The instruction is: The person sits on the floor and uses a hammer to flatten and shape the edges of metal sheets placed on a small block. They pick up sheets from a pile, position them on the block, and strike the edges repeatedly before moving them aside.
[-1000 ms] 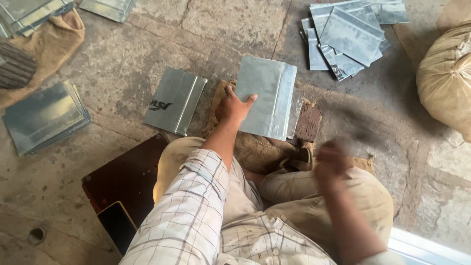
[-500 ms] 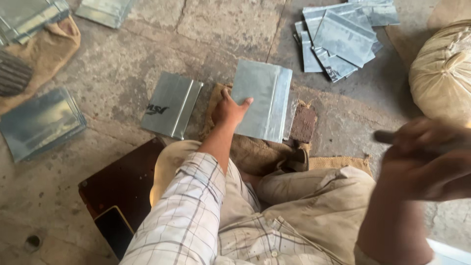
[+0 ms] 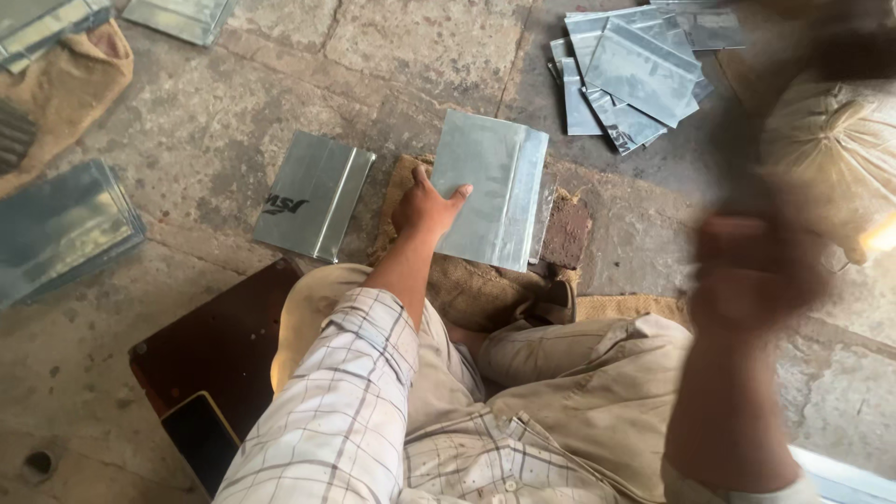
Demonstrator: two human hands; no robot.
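The left hand (image 3: 425, 207) presses flat, fingers spread, on the folded metal sheet (image 3: 490, 187) atop the burlap (image 3: 485, 289), while right of that sheet the blurred right hand's (image 3: 747, 271) grip cannot be told.

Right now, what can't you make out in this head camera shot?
- Right hand: motion-blurred in the head view; whether it holds anything is unreadable.
- Sack: partly smeared by that blur, cut off by the right edge.
- Metal sheet under the left hand: what lies beneath it is hidden.
- Stack of sheets: cut off by the left edge.
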